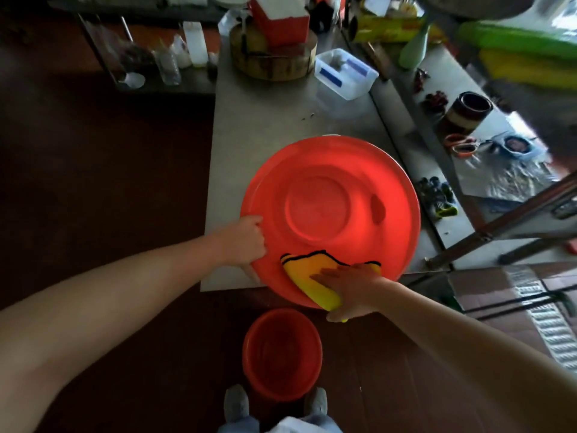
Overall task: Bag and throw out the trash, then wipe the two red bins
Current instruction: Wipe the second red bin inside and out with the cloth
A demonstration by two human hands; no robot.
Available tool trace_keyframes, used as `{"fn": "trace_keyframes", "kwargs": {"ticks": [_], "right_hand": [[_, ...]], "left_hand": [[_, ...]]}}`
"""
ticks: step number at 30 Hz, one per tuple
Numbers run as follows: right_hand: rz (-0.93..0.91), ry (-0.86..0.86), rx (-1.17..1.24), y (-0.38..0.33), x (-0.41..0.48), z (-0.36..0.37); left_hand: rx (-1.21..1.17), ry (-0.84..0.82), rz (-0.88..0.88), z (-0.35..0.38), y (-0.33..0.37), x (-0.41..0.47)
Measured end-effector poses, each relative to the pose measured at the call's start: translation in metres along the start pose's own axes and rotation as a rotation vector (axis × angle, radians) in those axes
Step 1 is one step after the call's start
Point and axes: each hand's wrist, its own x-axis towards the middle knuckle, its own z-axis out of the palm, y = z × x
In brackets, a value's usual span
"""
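free: bare table (pixel 265 126) beyond red bin (pixel 331 198) | blocked: wood block (pixel 271 62), tub (pixel 345 75) at far end

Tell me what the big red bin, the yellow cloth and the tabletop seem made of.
Big red bin: likely plastic, glossy, light glowing through. Yellow cloth: soft fabric, maybe microfibre; it folds, black stitched edge. Tabletop: probably stainless steel, dull grey sheen.
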Motion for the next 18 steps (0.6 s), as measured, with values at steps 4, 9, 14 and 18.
{"fn": "trace_keyframes", "kwargs": {"ticks": [4,9,14,18], "right_hand": [[0.009,0.123,-0.054,0.002,-0.002,0.002],[-0.004,0.225,-0.118,0.002,0.0,0.014],[0.033,0.276,-0.014,-0.013,0.008,0.019],[0.018,0.223,-0.02,0.002,-0.002,0.016]], "left_hand": [[0.043,-0.051,-0.027,-0.008,-0.012,-0.007],[-0.084,0.074,-0.172,-0.005,0.024,-0.009],[-0.225,0.219,-0.328,0.003,0.074,0.015],[-0.261,0.273,-0.316,0.01,0.07,0.012]]}}
